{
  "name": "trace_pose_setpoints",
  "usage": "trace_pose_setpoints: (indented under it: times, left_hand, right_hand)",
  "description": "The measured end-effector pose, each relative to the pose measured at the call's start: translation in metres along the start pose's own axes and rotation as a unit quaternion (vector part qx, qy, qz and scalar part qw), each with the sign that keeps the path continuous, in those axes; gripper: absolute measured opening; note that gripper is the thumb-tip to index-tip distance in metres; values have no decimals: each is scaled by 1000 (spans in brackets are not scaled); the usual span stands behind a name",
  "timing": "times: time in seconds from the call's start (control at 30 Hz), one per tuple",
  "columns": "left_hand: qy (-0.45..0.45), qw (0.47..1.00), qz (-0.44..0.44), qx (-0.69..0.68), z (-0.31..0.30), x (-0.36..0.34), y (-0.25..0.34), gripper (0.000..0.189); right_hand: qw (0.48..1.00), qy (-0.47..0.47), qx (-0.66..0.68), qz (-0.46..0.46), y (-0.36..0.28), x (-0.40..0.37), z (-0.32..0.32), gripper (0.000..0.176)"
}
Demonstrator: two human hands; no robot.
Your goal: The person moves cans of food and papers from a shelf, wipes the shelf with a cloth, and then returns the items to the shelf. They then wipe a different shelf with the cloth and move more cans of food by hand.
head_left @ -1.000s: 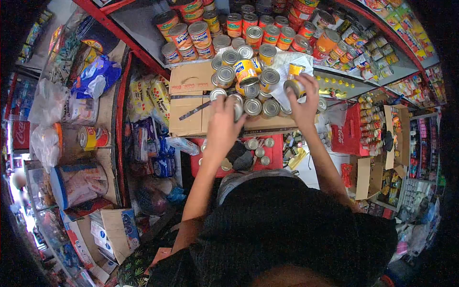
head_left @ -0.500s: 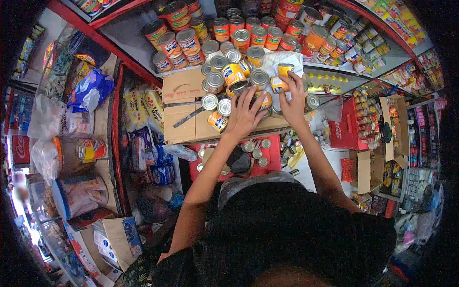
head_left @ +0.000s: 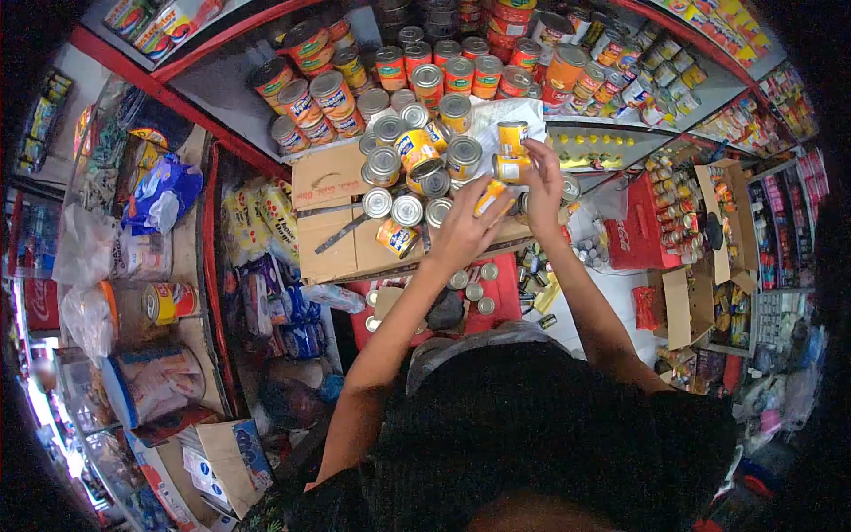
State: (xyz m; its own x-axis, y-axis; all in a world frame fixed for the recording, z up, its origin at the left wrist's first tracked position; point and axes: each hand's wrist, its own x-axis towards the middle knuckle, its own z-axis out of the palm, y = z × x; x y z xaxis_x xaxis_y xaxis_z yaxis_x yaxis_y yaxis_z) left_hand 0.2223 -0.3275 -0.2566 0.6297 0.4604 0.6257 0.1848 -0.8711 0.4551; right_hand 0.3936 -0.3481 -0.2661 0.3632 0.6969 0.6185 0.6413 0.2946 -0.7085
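Note:
My left hand (head_left: 463, 232) is closed on a small yellow can (head_left: 491, 199), which is tilted near the front edge of the cardboard. Beside it, my right hand (head_left: 543, 188) has its fingers at the side of another yellow-labelled can (head_left: 509, 168). Just behind that one stands a similar can (head_left: 512, 135), close to my right fingertips. Left of my hands, several cans are grouped, with a larger yellow can (head_left: 418, 152) lying tilted on top of others. Another yellow can (head_left: 396, 238) lies on its side at the cardboard's front.
Flattened cardboard (head_left: 332, 257) covers the surface under the cans. Stacked red-labelled cans (head_left: 390, 66) line the shelf behind. Below is a red table (head_left: 501, 288) with several cans. A red crate (head_left: 629, 230) and an open carton (head_left: 678, 315) stand at right; a wooden shelf (head_left: 191, 337) runs along the left.
My left hand has lifted and tilted a yellow can out from among the others. My right hand stays by the cans at right. The whole view has shifted slightly.

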Motion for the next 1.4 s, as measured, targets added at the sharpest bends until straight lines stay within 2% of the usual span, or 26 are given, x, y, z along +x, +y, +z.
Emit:
trace_pose_setpoints:
  times: [0.03, 0.07, 0.13, 0.2, 0.23, 0.27, 0.3, 0.33, 0.37, 0.4, 0.43, 0.53, 0.57, 0.6, 0.7, 0.73, 0.83, 0.93, 0.97, 1.0, 1.1, 1.17, 1.23, 1.27, 1.37, 1.4]
  left_hand:
    - [33, 998, 14, -43, 4, 9, 5, 58]
    - [31, 998, 16, -43, 10, 18, 7, 58]
    - [47, 998, 33, -31, 22, 39, 6, 58]
    - [35, 998, 40, -12, 26, 54, 1, 57]
    - [31, 998, 46, 36, 28, 59, -1, 57]
    - [27, 995, 53, 84, 31, 63, -2, 58]
    - [37, 996, 51, 63, 36, 63, -5, 60]
    - [37, 996, 55, 61, 38, 63, -7, 60]
    - [25, 997, 42, 66, 39, 60, -8, 62]
    - [13, 997, 29, 71, 38, 58, -7, 63]
    - [3, 997, 11, 72, 37, 57, -6, 65]
    - [12, 996, -13, 89, 39, 56, -2, 67]
    - [14, 996, -14, 90, 40, 55, 0, 67]
    - [5, 996, -23, 82, 37, 55, 5, 69]
    - [-4, 996, -24, 90, 38, 49, 9, 69]
    - [-4, 994, -16, 107, 40, 46, 9, 66]
    - [-16, 996, -22, 90, 40, 40, 5, 67]
    - [14, 996, -19, 87, 39, 29, 8, 68]
    - [12, 996, -20, 87, 39, 28, 9, 68]
    - [25, 996, -26, 87, 39, 27, 10, 68]
    - [48, 994, -35, 91, 41, 31, 11, 69]
    - [60, 993, -35, 99, 40, 37, 7, 70]
    - [39, 991, -99, 84, 40, 40, 9, 73]
    - [41, 991, -97, 85, 40, 41, 9, 73]
    - [21, 985, -115, 124, 42, 46, 11, 74]
    - [37, 982, -123, 139, 45, 48, 10, 75]
  right_hand:
    - [965, 59, 217, 133, 0, 2, 3, 34]
    - [863, 114, 420, 256, 0, 5, 4, 32]
    - [854, 106, 428, 276, 4, 17, -6, 28]
    - [930, 52, 266, 246, 18, 31, -17, 26]
    - [962, 55, 176, 199, 38, 41, -21, 31]
    - [963, 59, 175, 197, 57, 53, -25, 31]
    - [988, 50, -27, 144, 74, 65, -31, 36]
    - [969, 40, -228, 86, 81, 77, -34, 43]
    - [969, 43, -229, 87, 88, 87, -36, 43]
    - [958, -84, -187, 198, 86, 98, -37, 51]
    - [920, -209, -139, 302, 83, 105, -36, 59]
    - [912, -262, -165, 270, 72, 113, -28, 70]
    - [898, -272, -200, 282, 69, 117, -28, 61]
    - [897, -274, -201, 282, 76, 114, -25, 61]
    - [927, -190, -272, 174, 89, 104, -15, 41]
    - [927, -189, -273, 173, 82, 100, -13, 41]
    - [966, -96, -189, 150, 61, 92, -8, 37]
    - [959, -121, -183, 177, 25, 91, -15, 34]
    - [973, -87, -180, 116, 27, 91, -14, 32]
    - [973, -88, -179, 117, 21, 92, -14, 32]
    - [984, -10, -176, 21, 2, 105, -15, 26]
    - [986, 7, -167, 12, -4, 121, -19, 25]
    - [982, 66, -174, -38, -3, 130, -25, 24]
    - [982, 68, -174, -40, -4, 132, -26, 24]
    - [985, 113, -124, -39, -2, 137, -25, 22]
    - [987, 159, -16, -25, -5, 143, -24, 23]
